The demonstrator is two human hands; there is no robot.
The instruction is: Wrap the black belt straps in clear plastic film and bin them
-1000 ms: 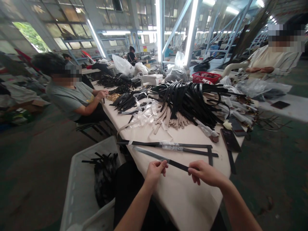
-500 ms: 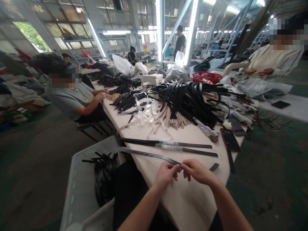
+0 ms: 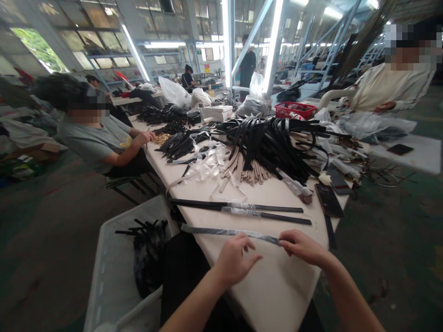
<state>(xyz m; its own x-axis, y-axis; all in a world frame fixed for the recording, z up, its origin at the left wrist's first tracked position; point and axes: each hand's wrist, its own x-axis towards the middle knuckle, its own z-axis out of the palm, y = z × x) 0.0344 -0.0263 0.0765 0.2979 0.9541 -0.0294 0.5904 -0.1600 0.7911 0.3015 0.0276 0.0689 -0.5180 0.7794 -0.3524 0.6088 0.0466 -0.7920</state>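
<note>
A black strap partly wrapped in clear plastic film lies across the near part of the table. My right hand pinches it toward its right end; the far tip is hidden by the fingers. Just below the strap, my left hand is open, thumb and fingers apart, with nothing in it. Beyond the held strap, two more black straps lie side by side, each with a band of clear film round its middle.
A heap of black straps fills the table's middle, with pale strips and film scraps before it. Phones lie at the right edge. A white bin with black straps stands at lower left. Co-workers sit left and right.
My left hand has let go of the strap and opened, moving slightly down and left. My right hand has shifted right along with the strap.
</note>
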